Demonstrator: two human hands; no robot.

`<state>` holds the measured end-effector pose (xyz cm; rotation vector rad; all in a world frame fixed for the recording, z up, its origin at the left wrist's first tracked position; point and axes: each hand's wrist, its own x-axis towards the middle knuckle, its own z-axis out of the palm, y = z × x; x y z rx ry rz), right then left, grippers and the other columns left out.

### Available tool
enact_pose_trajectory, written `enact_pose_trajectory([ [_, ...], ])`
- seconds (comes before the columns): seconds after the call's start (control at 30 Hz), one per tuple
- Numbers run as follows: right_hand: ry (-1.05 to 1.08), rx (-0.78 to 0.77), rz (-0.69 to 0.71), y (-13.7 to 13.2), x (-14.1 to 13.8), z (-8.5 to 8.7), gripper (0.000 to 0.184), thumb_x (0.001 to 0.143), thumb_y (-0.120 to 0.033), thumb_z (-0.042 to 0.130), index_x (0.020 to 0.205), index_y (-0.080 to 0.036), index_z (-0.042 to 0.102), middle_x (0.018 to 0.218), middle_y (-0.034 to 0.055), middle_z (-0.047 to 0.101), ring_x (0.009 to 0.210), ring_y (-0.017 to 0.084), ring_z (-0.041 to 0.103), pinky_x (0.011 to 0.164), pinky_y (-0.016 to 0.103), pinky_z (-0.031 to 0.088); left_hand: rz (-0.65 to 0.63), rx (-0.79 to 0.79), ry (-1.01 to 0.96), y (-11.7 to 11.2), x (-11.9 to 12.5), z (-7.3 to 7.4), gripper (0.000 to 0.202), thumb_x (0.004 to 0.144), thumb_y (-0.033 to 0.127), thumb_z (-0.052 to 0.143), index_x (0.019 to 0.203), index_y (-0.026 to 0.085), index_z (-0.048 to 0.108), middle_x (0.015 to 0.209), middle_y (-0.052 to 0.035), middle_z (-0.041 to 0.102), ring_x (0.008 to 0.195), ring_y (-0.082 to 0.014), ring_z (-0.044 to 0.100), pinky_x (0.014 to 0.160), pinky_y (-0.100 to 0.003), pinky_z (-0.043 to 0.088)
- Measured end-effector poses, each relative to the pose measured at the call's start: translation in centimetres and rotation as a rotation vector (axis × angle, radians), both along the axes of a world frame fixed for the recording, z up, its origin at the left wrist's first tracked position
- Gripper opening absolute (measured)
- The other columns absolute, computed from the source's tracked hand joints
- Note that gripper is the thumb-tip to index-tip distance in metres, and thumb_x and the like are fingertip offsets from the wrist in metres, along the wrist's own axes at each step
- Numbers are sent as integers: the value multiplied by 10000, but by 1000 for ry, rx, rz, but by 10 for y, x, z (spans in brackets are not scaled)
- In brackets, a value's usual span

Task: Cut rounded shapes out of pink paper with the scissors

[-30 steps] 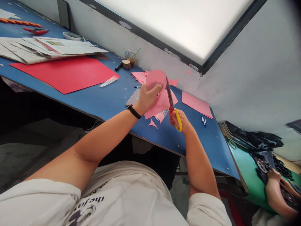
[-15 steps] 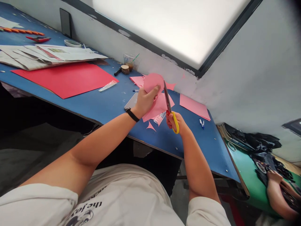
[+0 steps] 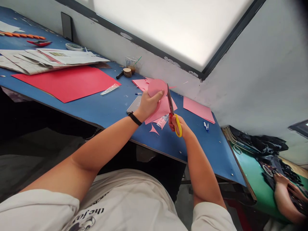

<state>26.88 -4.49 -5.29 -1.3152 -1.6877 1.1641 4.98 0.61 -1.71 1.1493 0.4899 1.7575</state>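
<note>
My left hand (image 3: 149, 103) pinches a round piece of pink paper (image 3: 157, 86) above the table, thumb on top. Wrapped round the yellow and red handles of the scissors (image 3: 171, 101) is my right hand (image 3: 179, 123). The scissor blades point away from me, along the right edge of the pink circle, and look closed or nearly so. Under my left hand lies a larger pink sheet (image 3: 166, 107), with a small pink scrap (image 3: 154, 129) nearer to me. More cut pink paper (image 3: 141, 84) lies behind the circle.
On the blue table (image 3: 108, 110), red paper (image 3: 69, 83) and newspapers (image 3: 48, 59) lie left, pink sheets (image 3: 198, 109) and blue-white pens (image 3: 206, 126) right. A plastic cup (image 3: 132, 63) stands by the wall. Another person's hand (image 3: 281, 181) is at the green table (image 3: 258, 189).
The pink scrap that was in the air by the wall is no longer there. The pink strip beside the blade looks smaller. Both hands have shifted only slightly.
</note>
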Motion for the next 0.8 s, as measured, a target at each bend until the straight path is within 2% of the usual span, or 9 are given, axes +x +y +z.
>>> enact_pose_trajectory([
  [0.07,14,-3,2,-2,-2,2,885,815,-1137,687,874,-285,455,697,-68,385,578,135,350,509,297,347,2,-12,-1,0,1,0,511,966,425,938,643,225,597,652,21,525,626,-133,450,600,-300,443],
  [0.23,21,-35,-53,-8,-9,11,941,727,-1182,694,850,-289,425,676,-90,329,554,109,271,486,291,287,13,-13,-3,1,1,-1,530,955,424,932,639,226,555,649,24,495,618,-128,415,579,-301,401],
  [0.4,10,-77,-54,-10,-14,18,903,723,-1110,787,835,-289,426,646,-89,329,555,110,279,495,277,268,9,14,27,2,-1,-2,569,982,427,893,632,225,492,649,30,420,621,-121,354,578,-301,349],
  [0.63,8,-24,-36,-12,-17,20,943,703,-1185,699,852,-289,443,636,-86,365,532,111,313,483,289,306,-15,23,36,3,0,-3,580,982,442,875,646,230,453,671,28,383,642,-125,327,591,-301,339],
  [0.8,27,-1,-23,-13,-17,19,919,739,-1165,706,845,-295,428,636,-94,347,520,107,303,474,292,287,-21,29,50,2,-1,0,591,983,447,865,641,234,432,683,28,353,648,-127,305,586,-303,314],
])
